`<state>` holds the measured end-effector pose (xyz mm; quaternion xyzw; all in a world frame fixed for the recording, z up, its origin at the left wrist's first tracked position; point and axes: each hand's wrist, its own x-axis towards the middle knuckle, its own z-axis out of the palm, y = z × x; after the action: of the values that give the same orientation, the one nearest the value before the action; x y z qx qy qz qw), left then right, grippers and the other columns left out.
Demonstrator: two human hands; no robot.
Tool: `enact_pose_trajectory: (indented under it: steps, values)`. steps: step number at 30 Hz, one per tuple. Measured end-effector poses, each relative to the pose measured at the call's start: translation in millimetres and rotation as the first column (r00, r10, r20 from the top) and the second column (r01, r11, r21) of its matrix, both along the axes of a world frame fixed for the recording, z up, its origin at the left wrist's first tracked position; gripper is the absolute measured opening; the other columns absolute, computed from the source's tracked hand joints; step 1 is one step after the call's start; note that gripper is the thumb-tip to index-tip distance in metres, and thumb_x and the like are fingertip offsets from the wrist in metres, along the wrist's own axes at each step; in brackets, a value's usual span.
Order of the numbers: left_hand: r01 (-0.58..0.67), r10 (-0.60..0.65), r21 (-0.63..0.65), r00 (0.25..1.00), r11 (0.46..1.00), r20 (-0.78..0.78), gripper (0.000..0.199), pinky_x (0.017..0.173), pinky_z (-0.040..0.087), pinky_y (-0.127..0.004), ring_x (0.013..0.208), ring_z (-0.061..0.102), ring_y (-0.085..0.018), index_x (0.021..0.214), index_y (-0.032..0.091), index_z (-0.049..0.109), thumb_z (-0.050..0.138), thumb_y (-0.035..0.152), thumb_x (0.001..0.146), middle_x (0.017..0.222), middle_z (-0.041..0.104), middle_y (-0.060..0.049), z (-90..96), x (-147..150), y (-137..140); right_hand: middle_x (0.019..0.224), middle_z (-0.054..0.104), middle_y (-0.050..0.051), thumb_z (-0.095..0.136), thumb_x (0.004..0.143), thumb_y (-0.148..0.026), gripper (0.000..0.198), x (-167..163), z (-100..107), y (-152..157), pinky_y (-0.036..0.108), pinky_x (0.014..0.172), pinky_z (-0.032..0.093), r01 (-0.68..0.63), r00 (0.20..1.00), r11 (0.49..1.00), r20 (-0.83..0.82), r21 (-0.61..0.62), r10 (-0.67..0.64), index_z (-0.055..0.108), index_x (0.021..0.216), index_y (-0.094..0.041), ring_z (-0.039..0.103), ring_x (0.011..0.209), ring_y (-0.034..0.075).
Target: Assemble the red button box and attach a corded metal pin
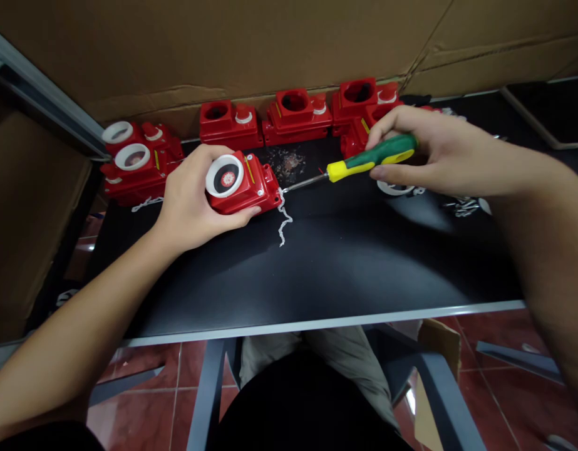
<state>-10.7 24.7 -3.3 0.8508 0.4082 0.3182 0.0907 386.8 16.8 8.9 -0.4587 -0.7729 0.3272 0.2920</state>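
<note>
Left hand (188, 197) grips a red ring-faced housing (248, 183). Right hand (432, 144) grips a screwdriver (347, 168), pointing roughly nine o'clock at the housing's end.

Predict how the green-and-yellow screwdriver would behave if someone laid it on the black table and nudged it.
The screwdriver would probably stay stiff, since its shaft looks like straight metal. It might roll, as the handle looks rounded. The handle's bulk suggests most weight sits there.

Glossy housing (252, 183), shiny metal screwdriver shaft (307, 182)
</note>
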Motion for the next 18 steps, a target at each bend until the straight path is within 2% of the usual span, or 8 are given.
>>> enact_pose_trajectory:
  steps: [2,6,11,15,18]
  values:
    - [-0.006,0.006,-0.003,1.0,1.0,0.005,0.067,0.098,0.063,-0.067,0.115,0.078,-0.039,0.126,0.037,0.064,0.092,0.073,0.077,0.128,0.078,-0.004,0.0,0,0,0.091,0.062,0.0,0.088,0.087,-0.037,0.039,0,1,0,0.018,0.053,0.043,-0.004,1.0,1.0,-0.017,0.018,0.005,0.07,0.117,-0.021,0.055,0.067,0.004]
    - [0.006,-0.006,0.018,1.0,1.0,0.007,0.066,0.096,0.064,-0.065,0.112,0.078,-0.038,0.125,0.037,0.064,0.093,0.072,0.077,0.126,0.079,-0.003,-2.3,-2,3,0.088,0.066,0.001,0.09,0.083,-0.04,0.041,-6,6,-3,0.02,0.052,0.048,0.018,0.997,1.0,-0.081,-0.007,-0.018,0.073,0.114,-0.019,0.063,0.065,0.006]
    - [0.024,-0.024,0.069,1.0,0.997,-0.011,0.066,0.095,0.066,-0.06,0.111,0.079,-0.036,0.129,0.036,0.063,0.093,0.066,0.079,0.128,0.079,-0.003,-4.4,-3,2,0.071,0.07,0.002,0.087,0.085,-0.065,0.054,-6,8,-4,0.022,0.048,0.045,0.082,0.996,0.997,0.028,0.004,-0.082,0.079,0.11,-0.019,0.063,0.056,0.009]
    - [0.031,-0.03,0.069,0.999,0.997,-0.025,0.062,0.095,0.065,-0.059,0.111,0.078,-0.034,0.13,0.037,0.063,0.092,0.064,0.082,0.128,0.079,-0.002,-3.9,-4,0,0.063,0.066,0.001,0.078,0.086,-0.084,0.067,-9,9,-5,0.025,0.048,0.041,0.063,0.993,0.998,0.096,-0.004,-0.062,0.077,0.096,-0.018,0.054,0.05,0.006]
    - [0.05,-0.048,0.087,0.999,0.995,-0.022,0.065,0.092,0.065,-0.056,0.106,0.077,-0.033,0.128,0.035,0.063,0.094,0.065,0.08,0.125,0.079,-0.002,-4.6,-4,3,0.054,0.058,0.001,0.063,0.093,-0.09,0.075,-14,9,-7,0.026,0.049,0.033,0.039,0.985,0.999,0.168,-0.015,-0.036,0.068,0.076,-0.017,0.044,0.045,0.003]
